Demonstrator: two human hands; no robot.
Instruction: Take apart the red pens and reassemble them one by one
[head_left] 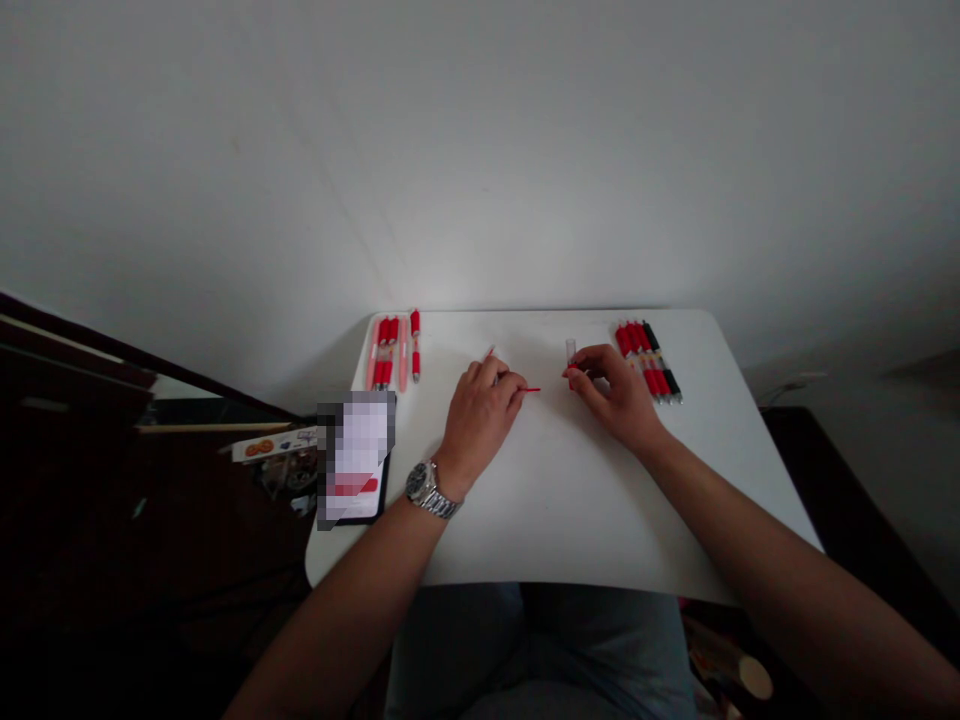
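My left hand [481, 412] is over the middle of the white table, its fingers closed round a thin red pen refill [532, 389] that sticks out to the right. A pale, narrow tip [490, 351] shows beyond the knuckles; what it belongs to is hidden. To the right, my right hand [619, 392] pinches a pen barrel [571, 350] between thumb and fingers. The barrel's clear end points up and away, and its red part is partly covered by the fingertips. A small gap separates the refill from the barrel.
Several red pens and a black one [660, 365] lie side by side right of my right hand. At the table's back left are red pens [386, 350], pink strips [403, 355] and a single red pen [415, 345]. A phone [360, 460] lies by the left edge. A wall stands behind.
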